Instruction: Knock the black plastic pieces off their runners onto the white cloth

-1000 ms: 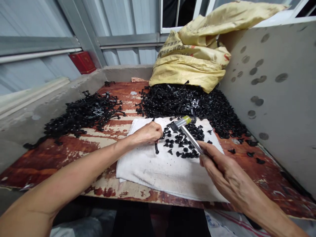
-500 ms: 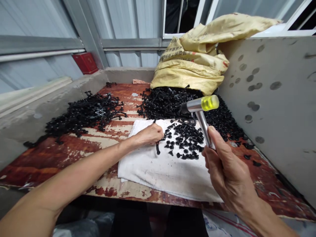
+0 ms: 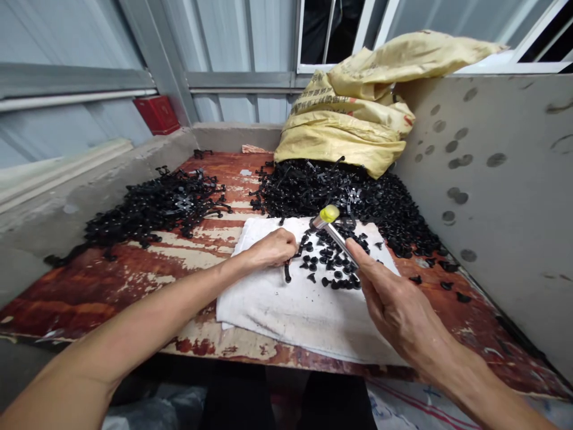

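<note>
My left hand (image 3: 275,246) is closed around a black plastic part (image 3: 287,272) with short arms, holding it against a folded white cloth (image 3: 259,310). Part of it sticks out below and to the right of my fingers; the rest is hidden. In my right hand (image 3: 387,292) is a small mallet (image 3: 331,226) with a metal handle and a clear yellow head face. The mallet's head hangs above the cloth, right of my left hand and apart from it. Small black round-headed plugs (image 3: 338,275) lie scattered on the cloth under the mallet.
A heap of black armed parts (image 3: 152,209) lies on the left of the worn red-brown table (image 3: 111,292). Behind the cloth, another black heap (image 3: 304,185) spills from a yellow woven sack (image 3: 340,140). A spotted grey panel (image 3: 501,197) stands along the right side.
The mallet has come down and left, towards my left hand, and its head has tilted. My left hand stays in place on the black part.
</note>
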Tool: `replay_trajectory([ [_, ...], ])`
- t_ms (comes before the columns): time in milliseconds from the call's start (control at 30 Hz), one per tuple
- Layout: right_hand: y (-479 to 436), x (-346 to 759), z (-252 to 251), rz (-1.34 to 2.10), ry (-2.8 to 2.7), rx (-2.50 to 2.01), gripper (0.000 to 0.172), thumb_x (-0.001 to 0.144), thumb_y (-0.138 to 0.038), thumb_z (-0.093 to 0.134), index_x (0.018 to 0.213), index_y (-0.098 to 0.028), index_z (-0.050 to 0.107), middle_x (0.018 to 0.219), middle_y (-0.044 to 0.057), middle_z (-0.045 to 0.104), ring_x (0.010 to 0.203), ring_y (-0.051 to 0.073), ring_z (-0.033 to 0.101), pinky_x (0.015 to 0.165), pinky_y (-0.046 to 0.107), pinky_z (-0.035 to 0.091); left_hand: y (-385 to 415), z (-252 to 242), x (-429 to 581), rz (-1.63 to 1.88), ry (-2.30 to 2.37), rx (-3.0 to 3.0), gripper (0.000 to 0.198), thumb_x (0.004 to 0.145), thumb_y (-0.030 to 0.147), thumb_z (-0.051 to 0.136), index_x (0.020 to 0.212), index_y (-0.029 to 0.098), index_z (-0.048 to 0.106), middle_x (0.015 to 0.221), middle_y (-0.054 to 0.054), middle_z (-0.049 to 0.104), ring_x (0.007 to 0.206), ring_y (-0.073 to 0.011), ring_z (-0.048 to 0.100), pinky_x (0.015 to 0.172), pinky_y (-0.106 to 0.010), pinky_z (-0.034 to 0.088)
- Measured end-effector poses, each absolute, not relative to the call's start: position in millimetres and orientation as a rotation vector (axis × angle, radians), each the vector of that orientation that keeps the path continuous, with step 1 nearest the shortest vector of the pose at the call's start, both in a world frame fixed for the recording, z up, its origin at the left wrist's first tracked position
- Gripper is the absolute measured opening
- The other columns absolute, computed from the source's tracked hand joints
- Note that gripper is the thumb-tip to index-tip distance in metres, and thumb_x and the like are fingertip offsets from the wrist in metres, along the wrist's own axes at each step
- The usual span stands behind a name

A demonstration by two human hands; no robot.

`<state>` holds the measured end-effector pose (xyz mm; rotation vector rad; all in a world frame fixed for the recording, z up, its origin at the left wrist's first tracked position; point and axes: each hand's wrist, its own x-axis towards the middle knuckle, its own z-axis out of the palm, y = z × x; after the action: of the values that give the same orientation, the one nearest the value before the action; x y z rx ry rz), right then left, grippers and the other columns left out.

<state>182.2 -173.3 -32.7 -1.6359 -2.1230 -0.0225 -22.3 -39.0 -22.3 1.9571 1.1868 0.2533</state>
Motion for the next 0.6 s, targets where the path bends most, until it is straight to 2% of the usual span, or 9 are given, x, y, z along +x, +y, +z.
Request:
replay_trajectory([
  [100, -171.9, 181.9, -30.2, 0.085, -2.070, -1.630, 0.053, 0.089, -0.016, 0.037, 0.139, -0.020, 0.052, 0.075, 0.007, 0.073, 0.063, 0.024, 0.068, 0.058, 0.034, 0.053, -38.6, -21.5, -24.1, 0.261, 1.212, 1.999, 0.019, 0.074, 0.018, 0.046, 0.055, 0.018, 0.048, 0.046, 0.001, 0.047, 0.039, -0.0094, 0.040, 0.043, -0.024, 0.025],
  [167, -170.4, 178.3, -23.6, 0.275, -1.926, -1.645, 0.045, 0.088, -0.023, 0.041, 0.129, -0.018, 0.060, 0.070, 0.006, 0.069, 0.059, 0.022, 0.064, 0.055, 0.033, 0.051, -39.9, -16.9, -25.7, 0.304, 1.202, 2.050, 0.020, 0.076, 0.019, 0.046, 0.056, 0.017, 0.048, 0.049, 0.001, 0.049, 0.043, -0.0095, 0.042, 0.046, -0.024, 0.028],
  [267, -165.4, 166.7, -11.4, 0.714, -1.505, -1.583, 0.035, 0.084, -0.038, 0.055, 0.110, -0.017, 0.065, 0.057, -0.002, 0.054, 0.044, 0.014, 0.048, 0.043, 0.026, 0.041, -50.5, -3.5, -27.9, 0.361, 1.072, 2.106, 0.020, 0.079, 0.020, 0.046, 0.060, 0.017, 0.049, 0.055, 0.003, 0.049, 0.050, -0.0095, 0.043, 0.051, -0.023, 0.030],
  [367, -158.2, 151.1, -6.7, 0.974, -1.348, -1.498, 0.031, 0.078, -0.047, 0.060, 0.092, -0.019, 0.061, 0.048, -0.010, 0.039, 0.034, 0.009, 0.033, 0.032, 0.022, 0.032, -72.5, 11.2, -29.7, 0.314, 0.885, 2.239, 0.021, 0.083, 0.021, 0.045, 0.063, 0.017, 0.050, 0.056, 0.004, 0.045, 0.053, -0.0095, 0.041, 0.052, -0.023, 0.029],
  [467, -155.4, 137.6, -12.4, 1.130, -1.279, -1.432, 0.031, 0.073, -0.051, 0.062, 0.082, -0.021, 0.055, 0.048, -0.012, 0.037, 0.032, 0.008, 0.031, 0.027, 0.022, 0.032, -94.9, 15.9, -34.0, 0.273, 0.796, 2.354, 0.022, 0.086, 0.020, 0.044, 0.066, 0.017, 0.054, 0.060, 0.003, 0.048, 0.058, -0.0104, 0.044, 0.058, -0.023, 0.032],
  [567, -159.6, 129.5, -21.1, 1.192, -1.198, -1.380, 0.032, 0.073, -0.052, 0.061, 0.075, -0.022, 0.051, 0.050, -0.011, 0.039, 0.032, 0.007, 0.031, 0.026, 0.020, 0.031, -107.7, 6.7, -41.9, 0.536, 0.962, 2.232, 0.011, 0.086, 0.026, 0.052, 0.084, 0.018, 0.059, 0.081, -0.002, 0.060, 0.074, -0.0142, 0.054, 0.069, -0.026, 0.040],
  [600, -161.6, 127.6, -23.3, 1.188, -1.171, -1.371, 0.031, 0.074, -0.051, 0.061, 0.075, -0.022, 0.050, 0.051, -0.011, 0.039, 0.033, 0.006, 0.031, 0.026, 0.019, 0.031, -110.0, 1.9, -44.5, 0.659, 1.066, 2.099, 0.016, 0.083, 0.030, 0.057, 0.094, 0.018, 0.058, 0.092, -0.004, 0.061, 0.080, -0.0155, 0.056, 0.071, -0.027, 0.042],
])
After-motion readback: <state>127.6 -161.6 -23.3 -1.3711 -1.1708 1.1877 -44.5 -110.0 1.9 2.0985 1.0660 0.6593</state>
